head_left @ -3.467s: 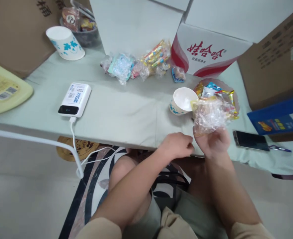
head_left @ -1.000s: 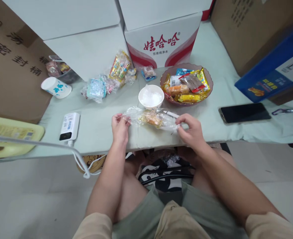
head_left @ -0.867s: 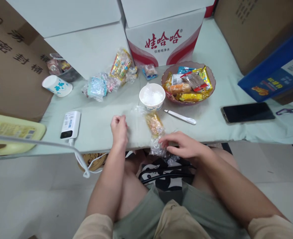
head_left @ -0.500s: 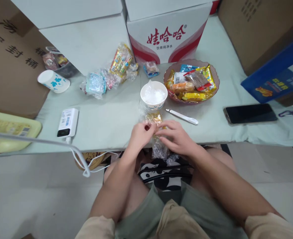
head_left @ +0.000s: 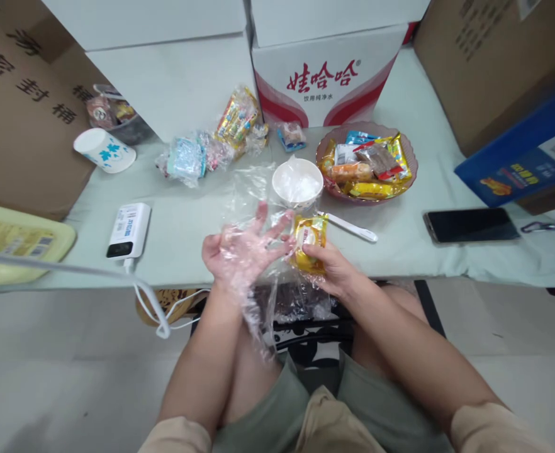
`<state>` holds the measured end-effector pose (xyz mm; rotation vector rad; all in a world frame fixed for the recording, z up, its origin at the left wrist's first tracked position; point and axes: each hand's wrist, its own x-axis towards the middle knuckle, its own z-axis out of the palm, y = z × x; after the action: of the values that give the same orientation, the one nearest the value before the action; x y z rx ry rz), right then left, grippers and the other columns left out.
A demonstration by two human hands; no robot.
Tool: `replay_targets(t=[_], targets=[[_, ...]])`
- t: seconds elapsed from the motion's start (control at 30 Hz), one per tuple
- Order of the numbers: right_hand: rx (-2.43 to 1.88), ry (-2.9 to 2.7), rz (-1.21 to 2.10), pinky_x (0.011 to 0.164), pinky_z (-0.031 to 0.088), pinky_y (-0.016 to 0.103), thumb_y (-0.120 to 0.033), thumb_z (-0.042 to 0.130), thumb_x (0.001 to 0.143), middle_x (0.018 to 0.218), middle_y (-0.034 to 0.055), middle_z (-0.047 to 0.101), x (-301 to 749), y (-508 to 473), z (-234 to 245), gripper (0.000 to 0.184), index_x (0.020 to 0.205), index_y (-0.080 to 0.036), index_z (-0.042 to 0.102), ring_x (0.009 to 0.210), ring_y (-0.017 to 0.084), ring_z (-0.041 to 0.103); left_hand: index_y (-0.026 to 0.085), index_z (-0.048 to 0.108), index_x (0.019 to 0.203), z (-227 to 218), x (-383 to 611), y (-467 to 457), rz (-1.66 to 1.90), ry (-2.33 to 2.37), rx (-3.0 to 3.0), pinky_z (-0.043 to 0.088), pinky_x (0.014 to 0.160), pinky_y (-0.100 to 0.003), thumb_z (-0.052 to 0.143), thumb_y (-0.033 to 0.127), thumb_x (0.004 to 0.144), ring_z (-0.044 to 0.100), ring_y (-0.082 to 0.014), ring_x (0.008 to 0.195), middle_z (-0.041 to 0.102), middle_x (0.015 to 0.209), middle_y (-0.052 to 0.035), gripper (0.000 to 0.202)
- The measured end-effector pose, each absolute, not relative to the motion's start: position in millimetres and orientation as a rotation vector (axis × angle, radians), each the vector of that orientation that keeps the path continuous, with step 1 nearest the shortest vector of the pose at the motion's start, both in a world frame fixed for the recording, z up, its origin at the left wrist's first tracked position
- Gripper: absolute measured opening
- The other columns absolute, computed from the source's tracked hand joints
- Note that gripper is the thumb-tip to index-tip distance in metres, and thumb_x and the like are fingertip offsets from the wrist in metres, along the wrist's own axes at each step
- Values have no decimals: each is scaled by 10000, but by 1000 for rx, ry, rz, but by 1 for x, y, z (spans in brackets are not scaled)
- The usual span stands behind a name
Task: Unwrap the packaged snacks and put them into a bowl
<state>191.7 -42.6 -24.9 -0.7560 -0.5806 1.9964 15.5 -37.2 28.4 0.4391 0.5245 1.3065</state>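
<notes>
My right hand [head_left: 335,264] grips a small yellow snack packet [head_left: 307,242], its thumb lying across the front. To the left, my left hand [head_left: 246,248] is spread open, with thin clear plastic film [head_left: 240,270] clinging over palm and fingers and trailing below the wrist. Its fingertips come close to the packet's left edge; whether they touch it I cannot tell. Just beyond the hands stands a white paper bowl [head_left: 298,182] with crumpled clear plastic inside. A white utility-knife-like tool [head_left: 350,226] lies behind my right hand.
A pink glass bowl [head_left: 414,160] of wrapped snacks stands at the back. Several wrapped bundles [head_left: 185,157] lie left of it. A paper cup [head_left: 105,151], a power bank [head_left: 129,229] with cable, a phone [head_left: 470,225] and large cartons [head_left: 329,82] surround the work area.
My hands have moved apart. My left hand has opened out with film spread over it, and the yellow packet now shows plainly in my right hand. The view has shifted slightly.
</notes>
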Motion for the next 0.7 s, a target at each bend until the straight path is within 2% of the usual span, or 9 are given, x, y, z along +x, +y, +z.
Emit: replay_targets(t=[0.17,0.3,0.37,0.47,0.57,0.63,0.7], targets=[[-816,-457,2042,878,608,371,-259,788,638,990,28,758,203,-46,-28,367,985,-221,675,954,211,721,150,431,560,19,-30,-35,1612,596,525,596,813,-422,731,508,663,574,-362,1241,674,1219,23,478],[-1073,-731,1766,838,600,396,-309,765,656,930,38,756,223,-52,-22,333,953,-244,631,835,218,712,147,368,587,17,-52,-34,1672,663,587,578,774,-388,645,535,780,510,-353,1324,654,1196,55,515],[-1211,-995,1464,844,590,420,-354,757,698,969,39,744,241,-47,-4,354,1004,-266,603,868,236,707,142,320,590,21,-54,-33,1648,650,592,584,773,-400,622,525,796,493,-349,1345,656,1183,44,529],[-1393,-1481,818,875,564,462,-399,715,790,1031,68,713,274,-15,42,316,1050,-262,601,945,268,685,148,285,575,28,-51,-29,1559,519,523,594,814,-473,659,438,755,506,-359,1332,665,1132,-2,506],[-1480,-1866,185,956,511,492,-314,693,781,1141,120,675,296,48,86,318,1082,-222,647,1068,307,640,163,315,548,33,-47,-23,1502,469,467,584,864,-547,697,376,694,535,-376,1304,676,1072,-45,461],[-1608,-1990,-8,981,475,523,-234,656,775,1193,151,662,301,95,103,346,1118,-196,664,1115,330,619,172,343,538,34,-45,-19,1473,518,471,574,886,-581,712,386,661,545,-388,1292,689,1061,-64,443],[-1867,-2101,6,1039,393,601,-166,674,737,1161,149,687,298,130,109,430,1167,-186,666,1150,362,610,179,374,535,33,-43,-17,1423,565,489,559,902,-616,716,409,644,555,-398,1282,700,1069,-71,427]])
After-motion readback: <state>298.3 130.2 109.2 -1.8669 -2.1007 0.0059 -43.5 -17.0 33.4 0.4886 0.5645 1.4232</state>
